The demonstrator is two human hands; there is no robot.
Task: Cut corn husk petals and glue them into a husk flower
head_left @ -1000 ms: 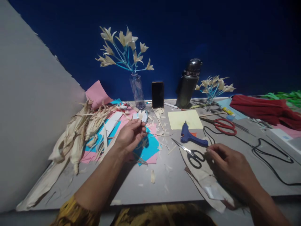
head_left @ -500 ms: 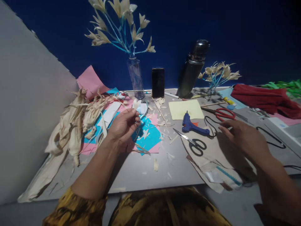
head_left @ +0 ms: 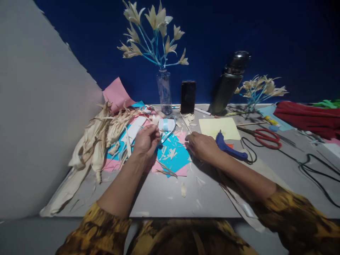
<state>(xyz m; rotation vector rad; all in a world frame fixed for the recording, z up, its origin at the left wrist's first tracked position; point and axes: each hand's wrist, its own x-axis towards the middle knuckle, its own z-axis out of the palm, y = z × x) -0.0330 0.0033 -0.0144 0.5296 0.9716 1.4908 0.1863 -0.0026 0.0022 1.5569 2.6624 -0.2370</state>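
My left hand [head_left: 147, 140] is closed in a pinch, thumb and fingers together, on a small pale corn-husk flower [head_left: 155, 119] whose petals point up. Beside it lies a white card wound with light-blue ribbon [head_left: 166, 124]. My right hand [head_left: 203, 146] is low over the table with fingers curled together, close to the lower end of a thin wooden stick [head_left: 185, 122]; whatever is under its fingertips is hidden. A blue glue gun [head_left: 230, 149] lies just beyond my right forearm. Husk scraps [head_left: 172, 153] are scattered on blue paper [head_left: 174, 164] between my hands.
Dried corn husks [head_left: 89, 145] are heaped at the left. Along the back stand a glass vase [head_left: 164, 92] of husk flowers, a phone [head_left: 188, 97] and a dark flask [head_left: 225, 88]. Red-handled scissors [head_left: 268, 138], black cable [head_left: 316, 170] and red cloth [head_left: 305, 118] lie right.
My right hand has swung left from beside the red-handled scissors to the middle of the table, its forearm now covering the black-handled scissors. My left hand keeps its pinch. The view has shifted slightly.
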